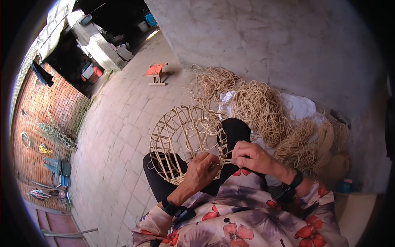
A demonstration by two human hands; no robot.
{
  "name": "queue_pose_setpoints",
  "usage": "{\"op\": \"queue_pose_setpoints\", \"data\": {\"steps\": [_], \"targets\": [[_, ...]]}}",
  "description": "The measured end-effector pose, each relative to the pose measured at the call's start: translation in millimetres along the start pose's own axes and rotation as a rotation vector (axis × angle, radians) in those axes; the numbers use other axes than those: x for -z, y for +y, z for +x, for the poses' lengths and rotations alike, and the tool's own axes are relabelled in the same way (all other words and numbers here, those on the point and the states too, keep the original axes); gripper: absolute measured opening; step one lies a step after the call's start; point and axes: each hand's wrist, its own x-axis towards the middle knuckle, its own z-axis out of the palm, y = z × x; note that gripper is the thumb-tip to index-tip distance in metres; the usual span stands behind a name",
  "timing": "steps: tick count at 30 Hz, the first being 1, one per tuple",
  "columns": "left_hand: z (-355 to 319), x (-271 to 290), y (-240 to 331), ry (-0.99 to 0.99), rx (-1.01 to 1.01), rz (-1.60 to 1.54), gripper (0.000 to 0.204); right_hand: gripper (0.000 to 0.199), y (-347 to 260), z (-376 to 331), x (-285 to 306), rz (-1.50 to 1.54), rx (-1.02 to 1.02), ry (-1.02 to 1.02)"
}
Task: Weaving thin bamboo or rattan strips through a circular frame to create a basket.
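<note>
One light, open basket frame at the lap

It rests over the left knee, beside the right knee; the left hand curls at its near right edge, the exact grip hidden; the right hand, just apart from the left, pinches what looks like a thin strand there; the frame likely weighs little and flexes, its wide gaps letting it twist askew; the denser woven band seems the firmest hold; the strand looks pliant, best pinched close to the frame.
</note>
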Motion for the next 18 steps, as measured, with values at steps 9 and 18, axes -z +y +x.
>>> {"op": "queue_pose_setpoints", "data": {"steps": [9, 18], "targets": [[-2, -5, 1, 0.088, 0.171, -0.109, 0.013, 0.027, -78, 14, 119, 0.445, 0.177, 0.166], [5, -5, 6, 0.112, 0.343, -0.113, 0.018, 0.026, -27, -5, 147, -0.184, -0.128, 0.532]]}}
